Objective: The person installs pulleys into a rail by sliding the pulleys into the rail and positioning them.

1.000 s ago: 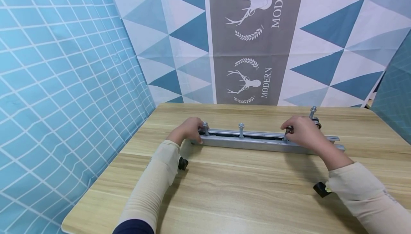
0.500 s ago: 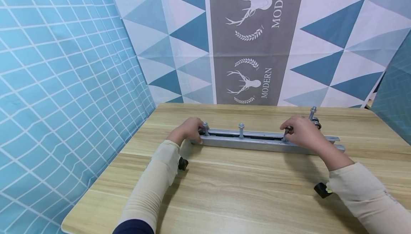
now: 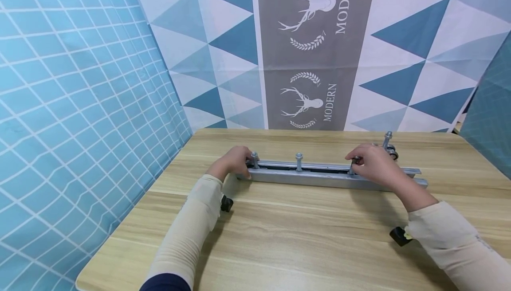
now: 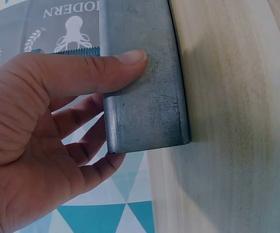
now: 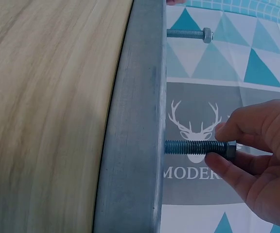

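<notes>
A long metal channel rail (image 3: 303, 176) lies across the table, with upright threaded bolts standing out of its slot. My left hand (image 3: 235, 161) grips the rail's left end. In the left wrist view the thumb (image 4: 125, 63) presses the rail's outer face (image 4: 145, 111) and the other fingers curl behind it. Towards the right, my right hand (image 3: 375, 163) pinches the top of a threaded bolt (image 5: 191, 147), thumb and fingers around its hex nut (image 5: 231, 150). Two other bolts, at the left (image 3: 254, 160) and in the middle (image 3: 299, 162), carry nuts at their tips.
Behind the right hand stands another bolt (image 3: 387, 140) beside small metal rollers (image 3: 392, 152). The wood-grain table (image 3: 303, 237) extends in front of the rail. Patterned cloth (image 3: 307, 51) hangs behind, and blue checked cloth (image 3: 80, 118) at the left.
The right hand's fingertips have shifted slightly around the bolt's top and cover more of it. The left hand and the rail keep their places; the head view has shifted a little.
</notes>
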Motion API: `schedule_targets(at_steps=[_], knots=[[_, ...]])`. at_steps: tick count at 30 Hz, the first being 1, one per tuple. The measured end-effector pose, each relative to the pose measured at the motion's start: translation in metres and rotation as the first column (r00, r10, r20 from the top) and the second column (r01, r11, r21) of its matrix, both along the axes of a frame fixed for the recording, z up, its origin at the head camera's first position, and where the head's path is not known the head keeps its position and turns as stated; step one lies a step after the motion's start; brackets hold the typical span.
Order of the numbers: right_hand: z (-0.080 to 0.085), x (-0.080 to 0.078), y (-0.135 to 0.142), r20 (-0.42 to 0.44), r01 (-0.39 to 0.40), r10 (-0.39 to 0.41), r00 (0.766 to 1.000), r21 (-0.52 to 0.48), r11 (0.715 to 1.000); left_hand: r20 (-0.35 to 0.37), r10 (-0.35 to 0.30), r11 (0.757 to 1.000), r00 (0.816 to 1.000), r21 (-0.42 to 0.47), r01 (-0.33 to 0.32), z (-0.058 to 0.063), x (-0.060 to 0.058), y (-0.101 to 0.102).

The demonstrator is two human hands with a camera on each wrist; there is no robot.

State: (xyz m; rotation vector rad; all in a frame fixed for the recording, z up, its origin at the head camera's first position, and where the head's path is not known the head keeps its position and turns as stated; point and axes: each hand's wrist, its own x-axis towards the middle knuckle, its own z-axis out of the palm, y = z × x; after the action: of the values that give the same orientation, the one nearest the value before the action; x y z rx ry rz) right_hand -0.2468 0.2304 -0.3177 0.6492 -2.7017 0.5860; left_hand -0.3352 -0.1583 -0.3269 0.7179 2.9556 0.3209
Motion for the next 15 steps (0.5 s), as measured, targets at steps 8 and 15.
schedule_targets(at_steps=[8, 15], knots=[[-0.0007, 0.0, -0.0014, 0.024, -0.003, 0.003, 1.0, -0.01, 1.0, 0.005, 0.006, 1.0, 1.0, 0.003, -0.006, -0.001, -0.0001, -0.0007], [-0.0001, -0.0004, -0.002, 0.029, -0.007, 0.007, 1.0, -0.011, 1.0, 0.006, 0.003, 1.0, 1.0, 0.007, -0.003, -0.0016, -0.0003, -0.0017]])
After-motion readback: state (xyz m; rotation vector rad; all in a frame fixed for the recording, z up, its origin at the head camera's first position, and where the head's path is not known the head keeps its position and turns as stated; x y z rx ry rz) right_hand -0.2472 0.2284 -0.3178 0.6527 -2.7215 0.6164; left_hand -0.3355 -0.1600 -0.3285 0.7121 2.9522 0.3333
